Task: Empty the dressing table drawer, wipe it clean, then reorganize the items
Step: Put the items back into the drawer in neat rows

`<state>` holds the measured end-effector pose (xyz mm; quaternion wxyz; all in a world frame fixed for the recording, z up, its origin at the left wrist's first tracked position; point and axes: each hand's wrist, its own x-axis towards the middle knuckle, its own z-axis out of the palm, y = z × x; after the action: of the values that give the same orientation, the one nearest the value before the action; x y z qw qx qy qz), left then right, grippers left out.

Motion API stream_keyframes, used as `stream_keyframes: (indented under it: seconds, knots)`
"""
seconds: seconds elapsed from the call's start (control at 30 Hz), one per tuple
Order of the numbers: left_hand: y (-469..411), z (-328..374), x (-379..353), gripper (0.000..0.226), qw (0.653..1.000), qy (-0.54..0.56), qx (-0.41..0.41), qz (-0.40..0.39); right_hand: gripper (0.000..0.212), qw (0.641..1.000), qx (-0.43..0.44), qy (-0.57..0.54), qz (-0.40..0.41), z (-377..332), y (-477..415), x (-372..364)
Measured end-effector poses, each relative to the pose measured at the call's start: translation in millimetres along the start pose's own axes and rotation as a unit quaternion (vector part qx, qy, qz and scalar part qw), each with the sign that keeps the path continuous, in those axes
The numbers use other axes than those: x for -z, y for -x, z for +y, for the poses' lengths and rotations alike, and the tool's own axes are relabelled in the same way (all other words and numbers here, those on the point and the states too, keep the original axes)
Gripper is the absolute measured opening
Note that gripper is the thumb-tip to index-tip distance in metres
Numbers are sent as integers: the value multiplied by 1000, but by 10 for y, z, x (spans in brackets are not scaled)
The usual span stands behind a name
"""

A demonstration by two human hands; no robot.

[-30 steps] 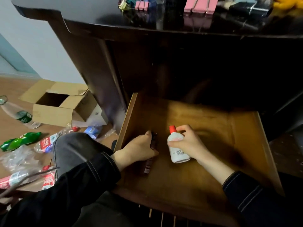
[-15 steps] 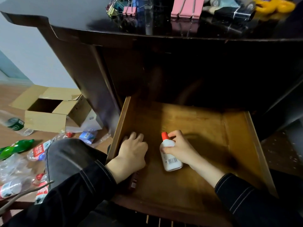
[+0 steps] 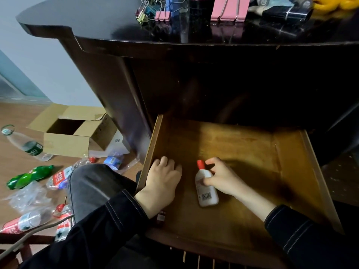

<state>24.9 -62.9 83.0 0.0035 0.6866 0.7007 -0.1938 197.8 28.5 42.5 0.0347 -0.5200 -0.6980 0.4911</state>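
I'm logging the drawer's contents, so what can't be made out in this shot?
Head view only:
Dark item: left hand covers all but its near end; grip unclear.
White bottle: label print too small; right hand covers its side.
Pink binder clips: cut off by top edge.

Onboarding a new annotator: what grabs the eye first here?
The open wooden drawer at centre, both hands inside: the right hand grips a white red-capped bottle, the left hand covers a small dark item by the left wall. Then the binder clips on the dark tabletop and plastic bottles strewn on the floor at left.
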Motion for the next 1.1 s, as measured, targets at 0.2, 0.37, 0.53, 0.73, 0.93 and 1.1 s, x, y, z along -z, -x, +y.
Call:
stream_keyframes:
  seconds: [0.2, 0.37, 0.53, 0.73, 0.93, 1.1]
  knots:
    - [64, -263, 144, 40, 957, 130, 1, 259, 75, 997, -2, 81, 4, 14, -12, -41]
    - [25, -387, 98, 46, 939, 244, 83, 226, 94, 999, 2, 19, -49, -113, 46, -353]
    - [-3, -375, 39, 38, 945, 235, 80, 214, 97, 990, 10, 124, -60, -230, 141, -555]
    - [-3, -374, 22, 33, 942, 242, 77, 219, 86, 976, 56, 151, -144, -202, 301, -571]
    - [11, -375, 43, 31, 946, 239, 78, 203, 115, 970, 51, 196, -135, -219, 347, -602]
    - [17, -378, 47, 30, 946, 246, 76, 199, 117, 926, 110, 351, -86, -211, 276, -536]
